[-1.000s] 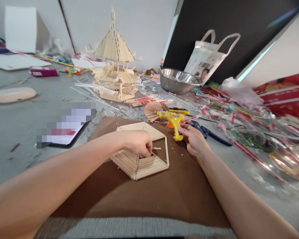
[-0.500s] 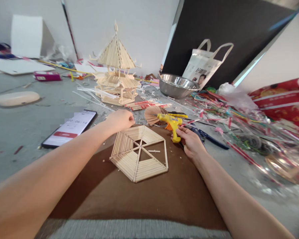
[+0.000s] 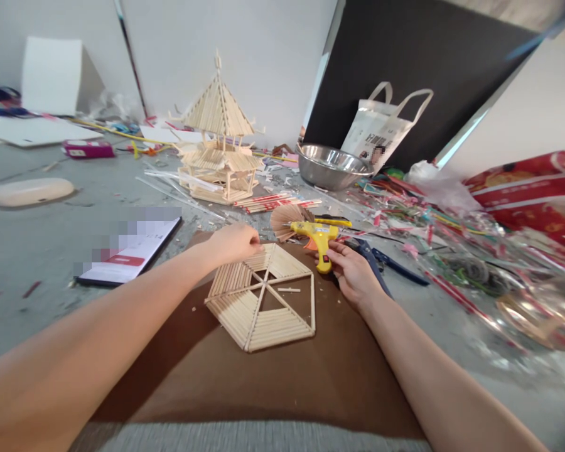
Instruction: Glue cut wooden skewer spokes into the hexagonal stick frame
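Note:
A hexagonal panel of pale wooden sticks (image 3: 282, 326) lies flat on a brown board (image 3: 282, 389). Its wedges are mostly filled with rows of sticks, while the right one is open, with a short loose stick (image 3: 289, 290) lying there. My left hand (image 3: 238, 243) is at the panel's upper left edge, fingers curled together; whatever they may pinch is hidden. In my right hand (image 3: 355, 270), just right of the panel, is a yellow glue gun (image 3: 314, 233), held by its handle with the nozzle pointing left.
Behind the board stands a stick-built pavilion (image 3: 220, 125). Red-tipped sticks (image 3: 273, 202), a brown pleated paper fan (image 3: 283, 221), a yellow cutter (image 3: 333, 220) and blue-handled pliers (image 3: 400, 267) lie nearby. A phone (image 3: 134, 251) is at left; a steel basin (image 3: 332, 168) and scattered wrappers (image 3: 452, 232) are at right.
My left hand has shifted slightly right and closer to the panel's upper edge. The glue gun has turned a little in my right hand, so a red switch now shows on its handle.

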The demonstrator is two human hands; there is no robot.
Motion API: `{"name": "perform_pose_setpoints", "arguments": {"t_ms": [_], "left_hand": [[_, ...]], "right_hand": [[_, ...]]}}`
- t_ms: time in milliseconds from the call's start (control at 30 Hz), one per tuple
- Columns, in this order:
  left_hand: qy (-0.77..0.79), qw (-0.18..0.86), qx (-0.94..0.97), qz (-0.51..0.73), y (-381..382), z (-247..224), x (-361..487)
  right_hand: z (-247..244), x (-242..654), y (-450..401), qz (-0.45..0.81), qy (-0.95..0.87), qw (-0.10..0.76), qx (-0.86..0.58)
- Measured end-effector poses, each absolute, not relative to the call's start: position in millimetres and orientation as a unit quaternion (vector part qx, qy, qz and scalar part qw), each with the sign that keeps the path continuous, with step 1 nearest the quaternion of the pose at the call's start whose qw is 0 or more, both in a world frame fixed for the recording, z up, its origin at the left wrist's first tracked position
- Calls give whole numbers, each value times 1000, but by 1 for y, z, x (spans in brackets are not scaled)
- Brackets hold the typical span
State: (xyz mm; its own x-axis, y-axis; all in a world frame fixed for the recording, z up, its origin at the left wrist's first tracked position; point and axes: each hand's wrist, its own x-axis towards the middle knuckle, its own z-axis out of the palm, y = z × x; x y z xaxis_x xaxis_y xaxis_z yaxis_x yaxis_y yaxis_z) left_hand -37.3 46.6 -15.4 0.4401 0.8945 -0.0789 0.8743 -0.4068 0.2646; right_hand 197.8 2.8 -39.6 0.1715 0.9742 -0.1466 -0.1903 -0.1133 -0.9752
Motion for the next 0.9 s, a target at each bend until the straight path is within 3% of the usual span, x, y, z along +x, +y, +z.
{"name": "perform_pose_setpoints", "arguments": {"t_ms": [200, 333, 567, 900], "left_hand": [[499, 141, 855, 38, 38, -12, -31], [501, 29, 861, 79, 25, -2, -22], [286, 47, 954, 80, -8, 3, 5], [351, 48, 935, 25, -19, -9, 15]], "right_hand": [[-52, 204, 8, 347, -483, 546, -589], [-54, 209, 7, 259, -555, 507, -607], [-45, 208, -3, 161, -641, 451, -599], [-34, 199, -12, 79, -704, 400, -582]]}}
